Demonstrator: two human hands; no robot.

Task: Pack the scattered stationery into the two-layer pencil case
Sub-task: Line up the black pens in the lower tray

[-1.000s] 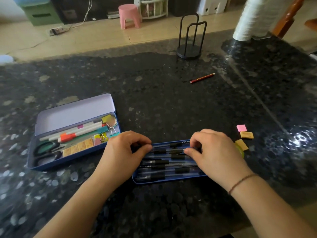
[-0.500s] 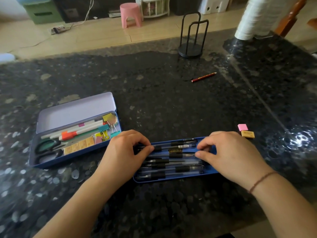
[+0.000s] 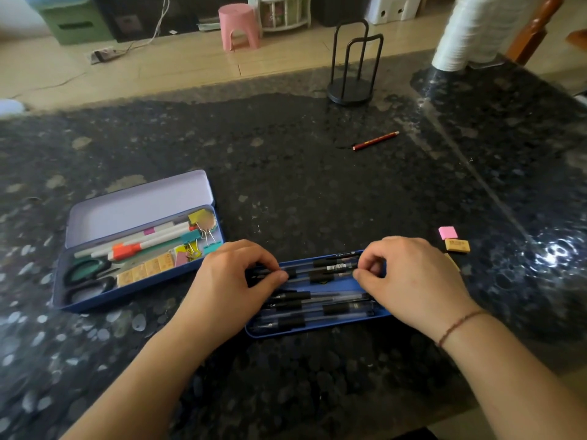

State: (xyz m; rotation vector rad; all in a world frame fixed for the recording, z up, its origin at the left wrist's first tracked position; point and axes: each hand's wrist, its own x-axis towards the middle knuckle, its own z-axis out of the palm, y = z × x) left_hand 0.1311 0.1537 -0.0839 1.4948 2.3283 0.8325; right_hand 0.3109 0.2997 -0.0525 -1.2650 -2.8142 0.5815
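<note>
Dark stone table [image 3: 317,185]. Left hand [image 3: 235,281], right hand [image 3: 413,277] pinching pens [image 3: 317,271] in tray [image 3: 317,331]. Case [image 3: 136,249] lying open, partly filled. Pencil [image 3: 376,141], erasers [image 3: 457,245] waiting unpacked.

This looks like a home living or dining room. The desk [image 3: 286,160] is a dark speckled stone slab. Well beyond the fingers [image 3: 270,262], past the desk's far edge, lies a pale wood floor [image 3: 178,65] with a small pink plastic stool [image 3: 237,27], a green storage box [image 3: 74,22] to the far left, a white rack [image 3: 284,14] and a power strip [image 3: 103,54] with its cord trailing. Far right of the fingers, part of a wooden chair [image 3: 533,30] shows. A black wire holder [image 3: 351,74] stands on the desk's far side.
</note>
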